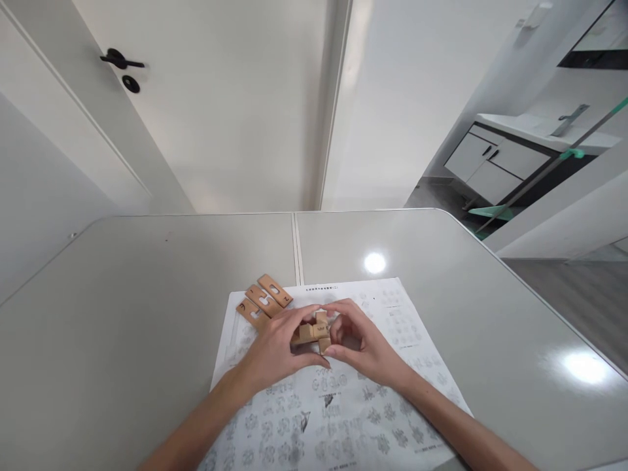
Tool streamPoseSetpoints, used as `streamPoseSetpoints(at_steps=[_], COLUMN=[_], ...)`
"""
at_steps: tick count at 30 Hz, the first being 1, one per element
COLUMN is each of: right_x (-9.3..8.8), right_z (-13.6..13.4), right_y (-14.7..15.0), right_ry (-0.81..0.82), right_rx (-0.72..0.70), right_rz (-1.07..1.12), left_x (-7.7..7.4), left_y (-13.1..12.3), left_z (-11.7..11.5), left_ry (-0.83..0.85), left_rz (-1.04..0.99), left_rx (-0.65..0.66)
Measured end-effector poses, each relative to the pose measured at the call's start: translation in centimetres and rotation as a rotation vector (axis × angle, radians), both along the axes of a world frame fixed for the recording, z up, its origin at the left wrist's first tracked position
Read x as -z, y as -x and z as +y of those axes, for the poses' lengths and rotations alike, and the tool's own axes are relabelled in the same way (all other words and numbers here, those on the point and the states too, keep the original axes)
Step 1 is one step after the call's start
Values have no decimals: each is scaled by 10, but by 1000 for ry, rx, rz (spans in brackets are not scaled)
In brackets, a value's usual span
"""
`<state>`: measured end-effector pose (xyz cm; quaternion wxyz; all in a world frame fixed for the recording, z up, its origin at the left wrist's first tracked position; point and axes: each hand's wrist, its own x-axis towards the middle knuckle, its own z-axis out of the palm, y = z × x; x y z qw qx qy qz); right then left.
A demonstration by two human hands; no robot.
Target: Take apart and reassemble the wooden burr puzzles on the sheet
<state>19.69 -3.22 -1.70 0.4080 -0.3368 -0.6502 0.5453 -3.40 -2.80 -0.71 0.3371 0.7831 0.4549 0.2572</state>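
Observation:
Over the printed sheet, my left hand (277, 343) curls its fingers and thumb around the left side of a small wooden block puzzle (314, 331), partly hiding it. From the right, my right hand (366, 340) grips the same puzzle, its thumb at the near block and its bent fingers at the far side. Short square-ended blocks stick out of the puzzle in different directions, and dark marks show on one face. Just beyond my left hand lie three flat notched wooden pieces (265, 299) with black numbers, side by side on the sheet's far left corner.
The paper sheet (402, 333), printed with rows of assembly drawings, lies on a grey table (122, 340) with a seam down its far half. Behind the table stands a white door (220, 111) with a black handle (122, 60). A washbasin cabinet (500, 160) is at the right.

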Motion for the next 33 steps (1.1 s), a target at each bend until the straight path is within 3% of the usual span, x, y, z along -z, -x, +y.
streamPoseSetpoints(at_steps=[5, 8, 14, 17, 21, 28, 33], right_x=[0, -1, -5, -1, 5, 0, -1], right_z=[0, 0, 6, 10, 10, 3, 2], right_y=[-2, -1, -6, -9, -10, -7, -5], right_ry=[73, 76, -76, -196, -348, -423, -513], right_rx=[-57, 4, 230, 269, 229, 161, 120], right_rz=[-57, -123, -261, -319, -374, -322, -374], left_x=[-5, -6, -5, -7, -10, -7, -12], left_y=[0, -1, -1, -1, 0, 2, 2], left_z=[2, 2, 4, 4, 4, 3, 2], left_ry=[126, 130, 51, 11, -4, 0, 8], left_rz=[-46, -79, -109, -122, -172, -186, -206], left_rx=[-42, -30, -99, -131, -164, -153, -71])
